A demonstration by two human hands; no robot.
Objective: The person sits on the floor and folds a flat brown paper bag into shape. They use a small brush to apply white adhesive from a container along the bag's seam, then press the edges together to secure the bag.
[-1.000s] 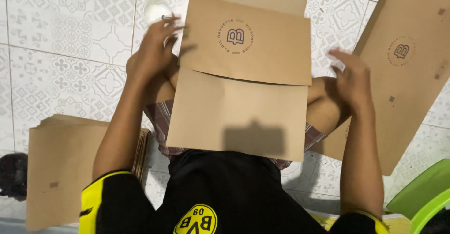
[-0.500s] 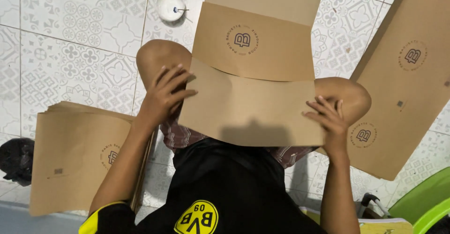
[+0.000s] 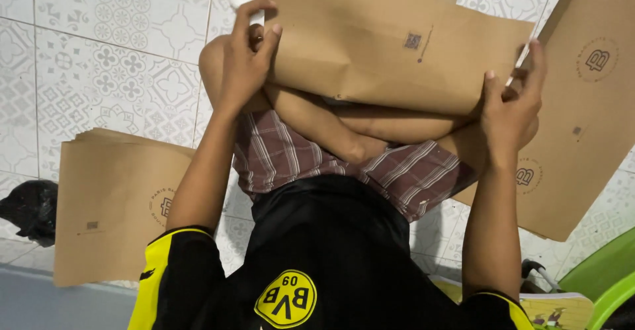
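Above the crossed legs, left hand (image 3: 243,65) and right hand (image 3: 512,108) clamp opposite ends of 1 folded brown cardboard sheet (image 3: 397,45); flat sheet stack (image 3: 112,204) lies at left.

The folded brown cardboard sheet (image 3: 397,52) spans the lap from knee to knee, blocking the way forward. A stack of flat cardboard (image 3: 112,204) covers the tiled floor (image 3: 99,59) at the person's left; another large sheet (image 3: 582,105) fills the right. Open tile lies only toward the far left corner, beyond the stack.
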